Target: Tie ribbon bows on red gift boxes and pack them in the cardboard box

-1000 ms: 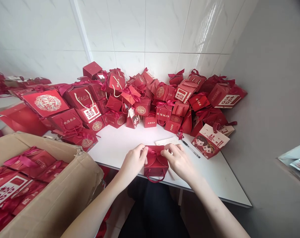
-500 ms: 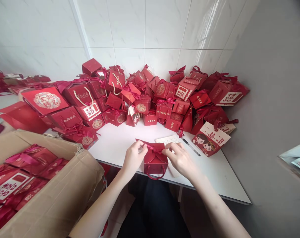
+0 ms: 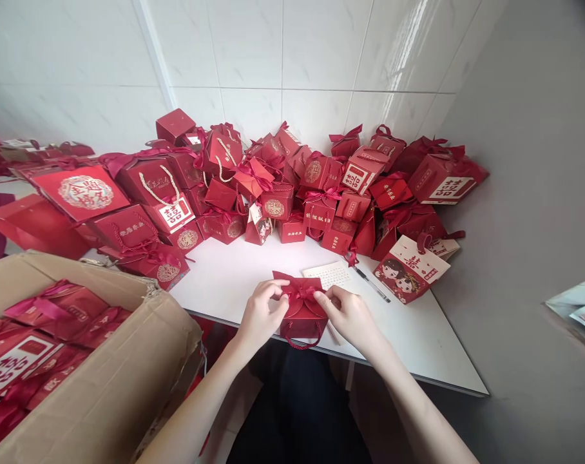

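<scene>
small red gift box (image 3: pixel 303 316) at table (image 3: pixel 225 283) edge: left hand (image 3: pixel 261 319) and right hand (image 3: pixel 351 316) both pinched on its ribbon (image 3: pixel 299 293), nearer together than before, seemingly drawing the bow tight.

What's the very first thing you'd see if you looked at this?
A big heap of red gift boxes with ribbons, piled along the back of the white table against the tiled wall. Next, at the table's front edge, the left hand and right hand pinch the bow on top of one small red box. At lower left, an open cardboard carton holds more red boxes.
</scene>
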A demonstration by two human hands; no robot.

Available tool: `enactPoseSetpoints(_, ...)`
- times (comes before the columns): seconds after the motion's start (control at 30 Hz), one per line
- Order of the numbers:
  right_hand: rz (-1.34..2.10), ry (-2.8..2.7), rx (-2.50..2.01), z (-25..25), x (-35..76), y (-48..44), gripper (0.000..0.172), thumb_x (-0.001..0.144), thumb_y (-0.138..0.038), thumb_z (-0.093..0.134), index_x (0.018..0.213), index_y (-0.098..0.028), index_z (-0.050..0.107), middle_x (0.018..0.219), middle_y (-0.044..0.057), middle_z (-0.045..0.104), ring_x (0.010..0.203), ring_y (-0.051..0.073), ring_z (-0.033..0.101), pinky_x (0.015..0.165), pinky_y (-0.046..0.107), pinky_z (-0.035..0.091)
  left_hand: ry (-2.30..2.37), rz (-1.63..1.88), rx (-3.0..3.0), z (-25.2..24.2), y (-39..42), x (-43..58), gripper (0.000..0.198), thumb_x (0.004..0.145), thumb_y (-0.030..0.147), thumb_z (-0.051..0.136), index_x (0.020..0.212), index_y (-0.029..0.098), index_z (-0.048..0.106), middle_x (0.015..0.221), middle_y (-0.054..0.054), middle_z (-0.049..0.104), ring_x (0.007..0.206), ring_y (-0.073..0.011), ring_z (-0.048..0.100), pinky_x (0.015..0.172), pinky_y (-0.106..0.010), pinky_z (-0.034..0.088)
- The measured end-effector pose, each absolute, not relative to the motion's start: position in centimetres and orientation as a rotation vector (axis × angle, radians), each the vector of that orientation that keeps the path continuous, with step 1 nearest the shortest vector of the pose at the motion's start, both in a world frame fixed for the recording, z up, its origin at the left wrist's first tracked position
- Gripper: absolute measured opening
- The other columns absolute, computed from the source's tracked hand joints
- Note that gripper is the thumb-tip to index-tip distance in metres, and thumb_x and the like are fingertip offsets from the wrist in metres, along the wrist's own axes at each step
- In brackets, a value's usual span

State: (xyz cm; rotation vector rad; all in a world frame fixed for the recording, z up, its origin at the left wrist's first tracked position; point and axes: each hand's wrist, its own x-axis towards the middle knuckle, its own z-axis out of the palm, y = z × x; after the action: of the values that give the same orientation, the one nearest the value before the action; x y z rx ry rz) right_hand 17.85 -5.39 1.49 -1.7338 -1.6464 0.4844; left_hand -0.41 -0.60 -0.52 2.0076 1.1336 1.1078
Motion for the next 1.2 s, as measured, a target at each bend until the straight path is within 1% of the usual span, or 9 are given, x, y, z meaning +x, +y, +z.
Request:
enactPoseSetpoints(0.1, 0.61, -1.551, -1.714, 1.3, 17.2, -4.6, 0.036, 0.077, -0.051, 0.052, 0.058, -0.022, 0.047, 0.047, -0.003, 0.047, 0.047, 0.013, 0.043, 0.049, 0.025, 0.032, 1.129, 1.105, 2.018, -0.5, -0.6, -0.4, 0.017, 0.081, 0.023, 0.045, 0.064, 0.021, 0.043, 0.109, -0.008, 0.063, 0.101, -0.022, 0.056, 0.085, -0.038, 0.047)
enactPoseSetpoints(0.27, 1.041, -1.385, -1.509, 1.5, 17.7, -3.6, 0.036, 0.066, -0.052, 0.062, 0.057, -0.019, 0.051, 0.055, -0.003, 0.05, 0.053, 0.011, 0.043, 0.053, 0.025, 0.034, 1.1, 1.072, 2.018, -0.4, -0.4, -0.6, 0.019, 0.08, 0.02, 0.044, 0.062, 0.021, 0.039, 0.111, -0.007, 0.061, 0.103, -0.0227, 0.054, 0.086, -0.038, 0.045)
enactPoseSetpoints(0.37, 1.289, -1.279, -1.358, 1.7, 18.5, -3.5, 0.038, 0.063, -0.051, 0.068, 0.059, -0.017, 0.053, 0.06, -0.002, 0.053, 0.057, 0.011, 0.046, 0.061, 0.026, 0.037, 1.053, 1.042, 2.001, -0.5, 0.0, -0.8, 0.02, 0.081, 0.021, 0.042, 0.061, 0.02, 0.039, 0.11, -0.007, 0.058, 0.1, -0.0216, 0.054, 0.083, -0.035, 0.046)
enactPoseSetpoints(0.5, 1.498, -1.148, -1.236, 1.2, 19.5, -3.4, 0.038, 0.06, -0.048, 0.074, 0.059, -0.016, 0.054, 0.06, -0.003, 0.053, 0.058, 0.009, 0.047, 0.065, 0.027, 0.039, 1.073, 1.065, 1.907, -1.0, 0.5, -0.7, 0.019, 0.08, 0.025, 0.042, 0.062, 0.019, 0.043, 0.103, -0.008, 0.052, 0.098, -0.0208, 0.053, 0.077, -0.03, 0.047)
enactPoseSetpoints(0.67, 1.594, -1.039, -1.191, 0.5, 20.4, -3.1, 0.037, 0.054, -0.044, 0.08, 0.059, -0.014, 0.059, 0.063, -0.002, 0.057, 0.063, 0.01, 0.053, 0.075, 0.029, 0.043, 1.07, 1.055, 1.844, -1.7, 0.6, -0.8, 0.019, 0.08, 0.027, 0.043, 0.062, 0.02, 0.041, 0.08, -0.002, 0.046, 0.078, -0.0157, 0.051, 0.072, -0.027, 0.045)
enactPoseSetpoints(0.77, 1.649, -0.983, -1.162, 0.3, 20.6, -3.1, 0.035, 0.052, -0.041, 0.082, 0.059, -0.014, 0.061, 0.066, -0.001, 0.059, 0.067, 0.01, 0.057, 0.08, 0.03, 0.045, 1.057, 1.027, 1.818, -1.9, 0.5, -1.0, 0.022, 0.081, 0.031, 0.043, 0.062, 0.02, 0.04, 0.074, 0.0, 0.043, 0.071, -0.0145, 0.048, 0.067, -0.025, 0.043)
enactPoseSetpoints(0.93, 1.691, -0.895, -1.121, -0.1, 20.9, -3.1, 0.032, 0.05, -0.034, 0.085, 0.057, -0.013, 0.062, 0.062, -0.003, 0.057, 0.064, 0.008, 0.056, 0.08, 0.029, 0.047, 1.016, 0.991, 1.804, -2.0, 0.7, -1.5, 0.025, 0.083, 0.034, 0.042, 0.063, 0.019, 0.04, 0.075, -0.001, 0.045, 0.074, -0.0142, 0.048, 0.069, -0.024, 0.042)
enactPoseSetpoints(1.1, 1.706, -0.909, -1.066, -0.7, 21.1, -3.0, 0.027, 0.053, -0.03, 0.084, 0.06, -0.014, 0.064, 0.065, -0.002, 0.059, 0.065, 0.009, 0.058, 0.078, 0.027, 0.048, 0.969, 0.982, 1.733, -2.3, 0.8, -1.6, 0.022, 0.082, 0.032, 0.041, 0.064, 0.019, 0.042, 0.085, -0.003, 0.051, 0.083, -0.015, 0.051, 0.074, -0.024, 0.043)
enactPoseSetpoints(1.2, 1.707, -0.901, -1.062, -1.3, 21.1, -3.1, 0.025, 0.054, -0.029, 0.083, 0.062, -0.015, 0.065, 0.065, -0.003, 0.058, 0.065, 0.008, 0.057, 0.078, 0.027, 0.048, 0.981, 0.996, 1.682, -2.7, 0.9, -1.5, 0.022, 0.081, 0.033, 0.042, 0.063, 0.019, 0.042, 0.09, -0.004, 0.053, 0.091, -0.0168, 0.052, 0.08, -0.025, 0.043)
